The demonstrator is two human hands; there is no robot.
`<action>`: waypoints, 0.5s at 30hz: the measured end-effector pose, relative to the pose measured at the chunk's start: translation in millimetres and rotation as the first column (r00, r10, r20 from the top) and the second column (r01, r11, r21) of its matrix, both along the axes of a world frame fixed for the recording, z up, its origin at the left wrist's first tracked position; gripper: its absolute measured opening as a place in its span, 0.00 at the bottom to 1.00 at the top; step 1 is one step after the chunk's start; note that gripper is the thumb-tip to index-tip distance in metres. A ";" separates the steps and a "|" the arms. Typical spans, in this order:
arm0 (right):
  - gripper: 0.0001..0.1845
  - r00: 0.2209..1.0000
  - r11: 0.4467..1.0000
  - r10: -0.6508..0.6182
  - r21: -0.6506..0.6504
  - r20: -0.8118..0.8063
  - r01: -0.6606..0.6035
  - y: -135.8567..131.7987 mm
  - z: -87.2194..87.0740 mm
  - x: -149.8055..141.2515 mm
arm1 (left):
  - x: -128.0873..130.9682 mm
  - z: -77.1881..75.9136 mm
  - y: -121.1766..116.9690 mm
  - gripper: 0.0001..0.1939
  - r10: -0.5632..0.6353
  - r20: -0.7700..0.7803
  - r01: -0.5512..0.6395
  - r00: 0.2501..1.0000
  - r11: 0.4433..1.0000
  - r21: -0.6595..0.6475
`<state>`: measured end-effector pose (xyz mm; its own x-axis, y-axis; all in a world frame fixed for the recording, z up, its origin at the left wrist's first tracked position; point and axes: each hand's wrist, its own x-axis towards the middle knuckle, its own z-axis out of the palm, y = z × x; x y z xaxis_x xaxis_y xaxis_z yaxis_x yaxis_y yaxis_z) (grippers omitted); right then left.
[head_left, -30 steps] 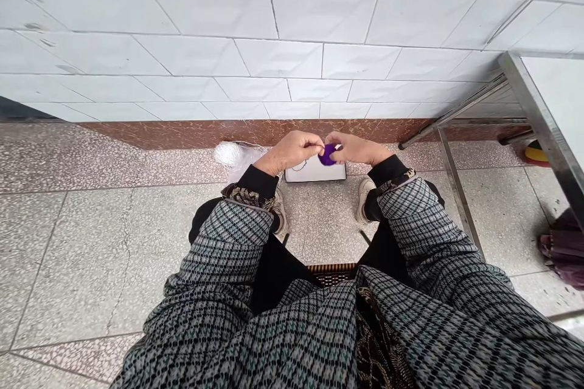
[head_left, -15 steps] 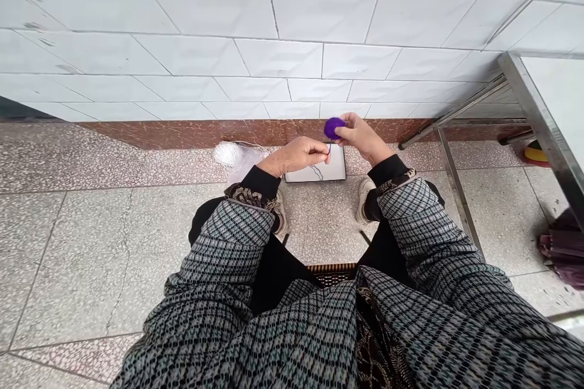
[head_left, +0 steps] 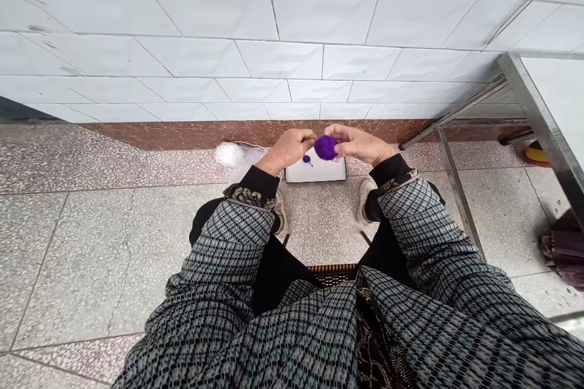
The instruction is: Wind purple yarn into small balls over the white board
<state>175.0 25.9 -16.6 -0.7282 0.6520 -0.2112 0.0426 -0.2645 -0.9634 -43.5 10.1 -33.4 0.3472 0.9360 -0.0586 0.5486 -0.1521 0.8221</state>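
Two bare hands meet in the middle of the head view, above a shallow white tray (head_left: 329,174) with a dark rim that lies on the speckled floor (head_left: 104,243). The right hand (head_left: 360,144) holds a purple yarn ball (head_left: 325,148), its fingers (head_left: 338,129) curved over the far side and its thumb pressed to the near side, open only as wide as the ball between them. The ball is held up over the far part of the tray, clear of its surface. The left hand (head_left: 292,147) is just beside it, fingers drawn together in a narrow pinch with the tips close to the ball's left side; whether they touch it, or have a strand between them, is too small to tell. Below the gap between the hands, a small dark purple clump (head_left: 306,159) appears against the white of the tray. To the left of the tray, near the left wrist, a white yarn ball (head_left: 227,154) sits with a clear plastic bag (head_left: 247,161). A pale shoe (head_left: 281,217) stands near each front corner of the tray, and a metal-framed table (head_left: 559,94) is well apart on the right.
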 end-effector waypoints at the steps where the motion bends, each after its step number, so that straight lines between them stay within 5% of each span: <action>1: 0.20 0.998 0.998 -0.055 -0.014 -0.043 0.055 1.3 -1.2 -0.3 | 1.3 -2.1 0.1 0.09 -0.018 -0.016 0.017 1.000 1.000 -0.017; 5: 0.22 0.971 0.973 -0.229 -0.025 -0.068 0.227 6.0 -7.2 -3.5 | 7.4 -2.9 -4.4 0.09 -0.213 -0.027 0.212 0.977 0.976 -0.041; 9: 0.20 0.923 0.925 -0.377 0.078 0.074 0.372 9.2 -15.4 -8.1 | 8.3 5.4 -10.6 0.09 -0.368 0.016 0.368 0.930 0.930 -0.016; 12: 0.21 0.879 0.893 -0.442 0.187 0.182 0.410 9.5 -18.9 -9.6 | 4.6 9.7 -11.4 0.10 -0.276 0.039 0.275 0.960 0.961 0.017; 15: 0.21 0.917 0.941 -0.316 0.201 0.244 0.271 6.1 -15.7 -9.1 | 1.0 10.4 -8.8 0.09 -0.102 0.075 0.095 0.992 0.991 0.089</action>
